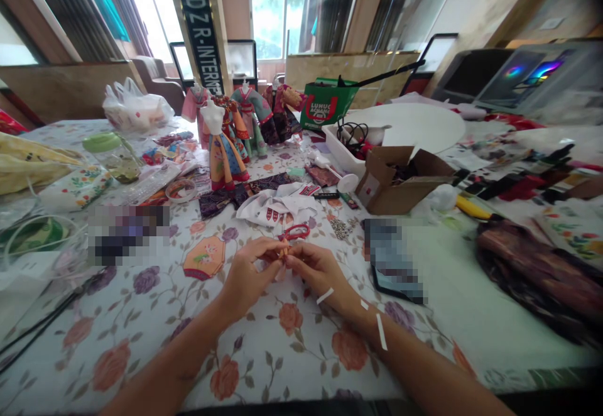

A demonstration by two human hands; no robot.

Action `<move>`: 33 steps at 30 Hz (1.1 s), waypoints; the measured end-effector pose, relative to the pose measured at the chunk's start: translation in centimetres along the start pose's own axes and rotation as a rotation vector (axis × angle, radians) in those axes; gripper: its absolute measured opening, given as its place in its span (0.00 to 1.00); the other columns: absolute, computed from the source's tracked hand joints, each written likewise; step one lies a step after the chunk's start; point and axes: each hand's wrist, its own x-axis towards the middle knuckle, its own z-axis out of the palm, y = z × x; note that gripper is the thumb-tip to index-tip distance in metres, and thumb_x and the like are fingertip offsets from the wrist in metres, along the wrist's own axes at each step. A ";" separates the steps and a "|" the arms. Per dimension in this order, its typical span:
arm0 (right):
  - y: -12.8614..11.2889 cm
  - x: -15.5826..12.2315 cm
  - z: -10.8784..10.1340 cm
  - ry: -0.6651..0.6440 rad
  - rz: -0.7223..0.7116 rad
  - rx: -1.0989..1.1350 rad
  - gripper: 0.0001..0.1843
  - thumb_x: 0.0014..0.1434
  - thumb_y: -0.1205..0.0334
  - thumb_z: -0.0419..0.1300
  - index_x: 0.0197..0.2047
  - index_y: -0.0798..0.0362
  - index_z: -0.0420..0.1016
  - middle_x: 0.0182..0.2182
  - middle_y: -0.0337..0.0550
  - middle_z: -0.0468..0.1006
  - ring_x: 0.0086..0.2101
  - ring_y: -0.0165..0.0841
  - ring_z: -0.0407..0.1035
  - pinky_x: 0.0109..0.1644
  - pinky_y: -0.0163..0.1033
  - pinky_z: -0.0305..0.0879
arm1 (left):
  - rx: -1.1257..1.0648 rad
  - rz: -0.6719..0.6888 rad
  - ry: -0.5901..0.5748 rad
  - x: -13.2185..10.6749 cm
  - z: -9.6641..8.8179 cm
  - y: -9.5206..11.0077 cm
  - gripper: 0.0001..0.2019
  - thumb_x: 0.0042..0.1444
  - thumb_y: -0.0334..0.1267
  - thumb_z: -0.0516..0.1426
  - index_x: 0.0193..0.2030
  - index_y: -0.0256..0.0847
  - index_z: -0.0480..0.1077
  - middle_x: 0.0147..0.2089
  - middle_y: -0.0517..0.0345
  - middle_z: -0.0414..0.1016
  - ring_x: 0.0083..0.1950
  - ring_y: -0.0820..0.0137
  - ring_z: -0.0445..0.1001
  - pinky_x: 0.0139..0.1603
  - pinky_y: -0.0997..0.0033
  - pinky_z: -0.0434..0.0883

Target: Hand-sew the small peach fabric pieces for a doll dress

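Close together over the flowered tablecloth (188,366), my left hand (249,271) and my right hand (320,271) pinch one small piece of orange fabric (284,249) between the fingertips. Its exact shape is too small to make out. White tape strips (381,331) stick to my right wrist and forearm. Just beyond the fingertips lie red-handled scissors (296,232). An orange octagonal fabric piece (205,257) with a floral pattern and red edge lies flat to the left of my left hand. Behind the scissors is a crumpled white cloth (277,205) with red marks.
Small dress forms in costumes (221,152) stand at the back. To the right are a cardboard box (400,180), a white bin (339,152), a green bag (327,103) and a phone-like device (393,262). A green-lidded jar (113,155) and cables (51,312) are on the left.
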 end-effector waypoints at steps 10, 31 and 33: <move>0.3 -0.2 -0.5 0.142 -0.010 -0.027 0.09 0.62 0.55 0.55 0.35 0.52 0.68 0.30 0.39 0.73 0.28 0.30 0.66 0.33 0.35 0.63 | -0.388 -0.303 -0.064 0.1 0.0 0.0 0.15 0.48 0.32 0.61 0.41 0.42 0.62 0.31 0.63 0.73 0.30 0.74 0.71 0.31 0.75 0.68; 0.5 -0.1 -1.3 -0.126 0.035 -0.071 0.18 0.61 0.48 0.55 0.32 0.56 0.70 0.26 0.38 0.68 0.27 0.28 0.61 0.30 0.33 0.58 | -0.302 -0.310 -0.272 0.3 -0.3 -0.3 0.17 0.50 0.37 0.61 0.46 0.42 0.62 0.28 0.64 0.70 0.25 0.76 0.67 0.23 0.79 0.63; 1.1 0.0 -1.3 -0.127 0.098 -0.018 0.18 0.57 0.47 0.60 0.30 0.56 0.70 0.23 0.36 0.67 0.24 0.26 0.58 0.25 0.32 0.54 | -0.209 -0.220 -0.232 0.2 -0.1 -0.2 0.15 0.51 0.34 0.60 0.45 0.41 0.63 0.28 0.64 0.69 0.28 0.76 0.67 0.29 0.77 0.66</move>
